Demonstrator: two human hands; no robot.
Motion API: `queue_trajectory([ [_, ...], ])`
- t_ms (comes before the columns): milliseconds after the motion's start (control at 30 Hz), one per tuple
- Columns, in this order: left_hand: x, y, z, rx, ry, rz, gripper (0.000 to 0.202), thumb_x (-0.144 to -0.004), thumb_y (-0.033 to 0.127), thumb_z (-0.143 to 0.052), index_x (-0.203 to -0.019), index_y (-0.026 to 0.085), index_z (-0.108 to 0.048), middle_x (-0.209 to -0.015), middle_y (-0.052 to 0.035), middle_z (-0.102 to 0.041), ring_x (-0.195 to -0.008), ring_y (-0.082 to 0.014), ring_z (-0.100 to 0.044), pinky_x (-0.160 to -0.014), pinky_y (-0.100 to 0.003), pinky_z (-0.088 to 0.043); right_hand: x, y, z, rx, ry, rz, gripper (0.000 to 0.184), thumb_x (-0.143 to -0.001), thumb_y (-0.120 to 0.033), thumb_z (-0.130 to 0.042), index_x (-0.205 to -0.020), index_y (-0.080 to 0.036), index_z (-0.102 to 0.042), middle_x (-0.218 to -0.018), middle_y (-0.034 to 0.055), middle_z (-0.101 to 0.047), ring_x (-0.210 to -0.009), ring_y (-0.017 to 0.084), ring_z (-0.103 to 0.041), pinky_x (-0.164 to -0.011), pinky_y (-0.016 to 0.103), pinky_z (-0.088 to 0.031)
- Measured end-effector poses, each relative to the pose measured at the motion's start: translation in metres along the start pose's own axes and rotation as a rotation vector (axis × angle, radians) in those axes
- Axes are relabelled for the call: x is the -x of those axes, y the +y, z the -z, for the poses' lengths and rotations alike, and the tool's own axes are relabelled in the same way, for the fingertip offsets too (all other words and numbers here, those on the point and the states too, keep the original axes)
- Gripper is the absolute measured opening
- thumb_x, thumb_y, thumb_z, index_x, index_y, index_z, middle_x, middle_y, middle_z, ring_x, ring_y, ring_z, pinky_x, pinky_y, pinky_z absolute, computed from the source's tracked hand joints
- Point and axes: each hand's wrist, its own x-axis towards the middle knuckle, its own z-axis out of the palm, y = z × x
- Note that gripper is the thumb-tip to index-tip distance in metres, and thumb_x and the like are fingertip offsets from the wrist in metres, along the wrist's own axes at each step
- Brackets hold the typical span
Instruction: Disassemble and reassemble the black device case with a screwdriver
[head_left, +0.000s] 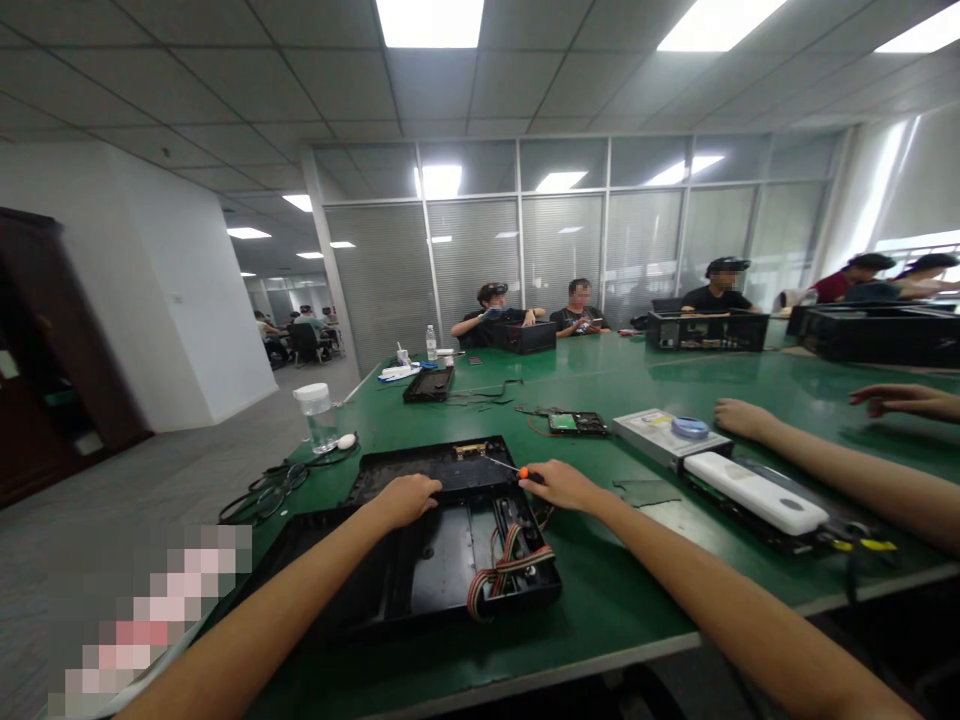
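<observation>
Two black parts lie close in front of me: a flat front panel and an opened computer case nearer to me. My left hand is closed over the panel's near edge, beside the case; its fingertips are partly hidden. In my right hand is a screwdriver with an orange and black handle. Its thin shaft points left over the panel, near a small brass-coloured strip. Whether the tip touches anything, I cannot tell. Striped ribbon wires spill across the case's right end.
A metal drive box and a long white device stand right, near another person's arms. Left are a clear jar and black cables. A green circuit board lies ahead. Other people sit behind computer cases.
</observation>
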Motion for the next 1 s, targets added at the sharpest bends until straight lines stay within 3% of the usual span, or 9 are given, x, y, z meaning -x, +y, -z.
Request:
queue_trajectory([
  [133, 0.006, 0.0, 0.014, -0.017, -0.085, 0.024, 0.02, -0.072, 0.023, -0.061, -0.091, 0.018, -0.059, -0.088, -0.0079, -0.061, -0.083, -0.023, -0.059, -0.071, -0.03, -0.045, 0.001, 0.0, 0.0, -0.001, -0.001, 0.001, 0.037, -0.084, -0.047, -0.039, -0.092, -0.019, -0.062, -0.081, 0.0059, -0.065, -0.07, 0.018, -0.058, -0.061, 0.023, -0.035],
  [233, 0.007, 0.01, 0.021, -0.012, 0.063, -0.128, 0.031, -0.07, 0.019, -0.063, -0.101, 0.019, -0.056, -0.101, -0.0078, -0.055, -0.091, -0.0211, -0.054, -0.078, -0.03, -0.042, 0.0, 0.0, -0.002, -0.012, 0.006, -0.008, 0.037, -0.084, -0.047, -0.039, -0.088, -0.018, -0.062, -0.078, 0.0057, -0.065, -0.068, 0.017, -0.057, -0.06, 0.023, -0.034],
  [367, 0.002, 0.024, 0.015, -0.066, 0.197, -0.386, 0.013, -0.08, 0.017, -0.051, -0.088, 0.02, -0.061, -0.102, -0.0066, -0.051, -0.092, -0.0178, -0.049, -0.081, -0.03, -0.039, -0.001, 0.001, -0.003, -0.048, -0.001, -0.009, 0.035, -0.083, -0.045, -0.041, -0.087, -0.018, -0.062, -0.078, 0.0049, -0.065, -0.068, 0.017, -0.057, -0.059, 0.022, -0.034],
  [533, -0.002, 0.025, 0.0, -0.154, 0.298, -0.439, 0.014, -0.084, 0.014, -0.045, -0.085, 0.015, -0.059, -0.102, -0.01, -0.049, -0.093, -0.0193, -0.046, -0.08, -0.033, -0.039, -0.001, 0.002, -0.003, -0.066, -0.013, 0.021, 0.033, -0.083, -0.044, -0.042, -0.086, -0.018, -0.063, -0.074, 0.0037, -0.064, -0.065, 0.015, -0.055, -0.059, 0.022, -0.034],
  [700, 0.007, 0.026, 0.013, -0.125, 0.354, -0.406, 0.015, -0.084, 0.013, -0.04, -0.09, 0.014, -0.054, -0.105, -0.0108, -0.05, -0.098, -0.0207, -0.046, -0.084, -0.034, -0.037, 0.0, 0.002, -0.002, -0.063, 0.003, 0.019, 0.035, -0.083, -0.045, -0.041, -0.084, -0.017, -0.062, -0.072, 0.0039, -0.063, -0.063, 0.015, -0.054, -0.057, 0.021, -0.033],
  [833, 0.002, 0.036, 0.033, -0.032, 0.269, -0.264, 0.015, -0.084, 0.016, -0.036, -0.089, 0.015, -0.05, -0.082, -0.0056, -0.055, -0.076, -0.0166, -0.053, -0.07, -0.027, -0.042, -0.001, 0.0, -0.001, -0.062, 0.049, -0.009, 0.038, -0.083, -0.047, -0.039, -0.08, -0.017, -0.062, -0.07, 0.0037, -0.063, -0.062, 0.014, -0.054, -0.057, 0.021, -0.033],
  [1000, -0.026, 0.057, 0.037, -0.004, 0.13, -0.316, 0.007, -0.075, 0.015, -0.047, -0.081, 0.016, -0.051, -0.075, -0.0044, -0.057, -0.07, -0.0176, -0.055, -0.065, -0.025, -0.042, -0.001, -0.002, 0.0, -0.065, 0.075, -0.03, 0.039, -0.084, -0.048, -0.038, -0.079, -0.017, -0.062, -0.069, 0.0035, -0.063, -0.061, 0.014, -0.053, -0.055, 0.021, -0.032],
])
